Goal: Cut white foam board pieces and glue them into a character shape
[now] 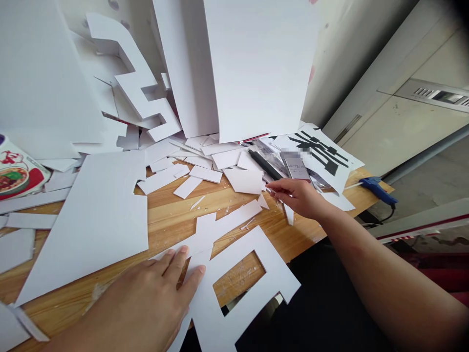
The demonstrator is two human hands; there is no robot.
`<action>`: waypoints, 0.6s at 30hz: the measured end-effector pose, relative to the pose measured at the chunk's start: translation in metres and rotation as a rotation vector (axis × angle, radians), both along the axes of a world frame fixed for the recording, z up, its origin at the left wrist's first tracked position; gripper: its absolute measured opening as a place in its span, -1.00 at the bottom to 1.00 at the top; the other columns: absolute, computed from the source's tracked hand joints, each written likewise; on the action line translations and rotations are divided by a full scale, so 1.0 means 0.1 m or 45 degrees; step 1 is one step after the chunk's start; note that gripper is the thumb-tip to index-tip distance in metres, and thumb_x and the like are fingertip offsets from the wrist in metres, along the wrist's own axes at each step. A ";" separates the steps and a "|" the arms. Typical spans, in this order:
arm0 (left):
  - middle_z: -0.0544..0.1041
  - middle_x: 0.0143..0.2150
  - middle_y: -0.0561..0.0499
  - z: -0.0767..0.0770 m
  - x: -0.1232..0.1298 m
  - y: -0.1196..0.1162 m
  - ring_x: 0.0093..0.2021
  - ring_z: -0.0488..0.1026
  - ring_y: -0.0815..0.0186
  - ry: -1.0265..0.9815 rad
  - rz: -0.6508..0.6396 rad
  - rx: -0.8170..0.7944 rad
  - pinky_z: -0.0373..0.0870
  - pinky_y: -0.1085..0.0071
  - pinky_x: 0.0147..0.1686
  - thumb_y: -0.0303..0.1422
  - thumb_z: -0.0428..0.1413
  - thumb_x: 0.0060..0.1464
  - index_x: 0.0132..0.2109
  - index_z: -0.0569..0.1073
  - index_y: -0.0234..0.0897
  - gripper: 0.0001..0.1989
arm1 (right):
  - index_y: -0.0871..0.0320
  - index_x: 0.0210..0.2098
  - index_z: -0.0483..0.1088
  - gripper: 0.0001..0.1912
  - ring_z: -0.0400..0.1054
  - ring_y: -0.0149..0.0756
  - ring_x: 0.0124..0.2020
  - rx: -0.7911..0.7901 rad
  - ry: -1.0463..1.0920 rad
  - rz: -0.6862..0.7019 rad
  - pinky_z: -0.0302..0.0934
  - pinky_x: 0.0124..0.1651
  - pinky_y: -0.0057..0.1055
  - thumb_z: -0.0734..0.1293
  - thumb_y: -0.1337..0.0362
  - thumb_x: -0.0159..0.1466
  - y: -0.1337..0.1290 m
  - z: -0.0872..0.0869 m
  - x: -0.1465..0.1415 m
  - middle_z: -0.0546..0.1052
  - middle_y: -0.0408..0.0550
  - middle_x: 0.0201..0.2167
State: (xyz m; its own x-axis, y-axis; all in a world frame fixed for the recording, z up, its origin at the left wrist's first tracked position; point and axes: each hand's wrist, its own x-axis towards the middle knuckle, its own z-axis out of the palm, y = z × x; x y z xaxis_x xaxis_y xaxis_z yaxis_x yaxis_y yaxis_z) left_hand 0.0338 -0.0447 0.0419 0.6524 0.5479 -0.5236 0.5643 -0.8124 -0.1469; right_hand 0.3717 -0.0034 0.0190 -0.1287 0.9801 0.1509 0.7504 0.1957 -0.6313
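My left hand (161,283) lies flat, fingers spread, on a white foam board cutout (205,230) with an angular outline. Beside it, at the table's front edge, is another white board piece (249,313) with a rectangular window cut through it. My right hand (298,195) is over the table at the right, its fingers drawn together at the tips. Whatever they pinch, if anything, is too small or hidden to name. Just beyond those fingertips are a dark rod (266,165) and a phone (296,167) showing a timer. A narrow white strip (288,214) sticks out below the hand.
White board scraps (205,173) litter the wooden table (168,210). A large white sheet (98,205) lies at left near a food tub (18,168). Tall boards (260,68) stand behind. A sheet with black shapes (318,146) and a blue glue gun (379,190) are at right.
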 end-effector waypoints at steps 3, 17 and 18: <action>0.27 0.26 -0.40 0.01 0.01 0.03 0.21 0.29 -0.15 0.007 -0.012 0.000 0.38 -0.13 0.04 -0.67 -0.13 0.07 0.25 0.35 -0.20 -0.37 | 0.16 -0.15 0.51 -0.75 0.50 -0.22 -0.29 -0.072 0.159 -0.079 0.39 -0.21 -0.30 0.29 0.27 0.22 0.04 -0.07 -0.06 0.61 0.00 -0.31; 0.39 0.18 -0.39 0.12 -0.07 0.03 0.13 0.41 -0.11 -0.255 0.017 -0.013 0.41 -0.03 0.00 -0.58 -0.05 0.12 0.11 0.45 -0.31 -0.57 | 0.12 -0.28 0.46 -0.81 0.43 -0.33 -0.45 -0.266 0.715 -0.211 0.42 -0.32 -0.32 0.42 0.25 0.08 0.03 -0.12 -0.36 0.53 -0.08 -0.44; 0.40 0.18 -0.39 0.11 -0.07 0.03 0.13 0.41 -0.11 -0.258 0.016 -0.014 0.41 -0.03 0.00 -0.58 -0.04 0.11 0.10 0.45 -0.32 -0.57 | 0.12 -0.30 0.46 -0.81 0.44 -0.32 -0.46 -0.273 0.716 -0.217 0.42 -0.33 -0.32 0.43 0.26 0.07 0.04 -0.12 -0.38 0.53 -0.08 -0.45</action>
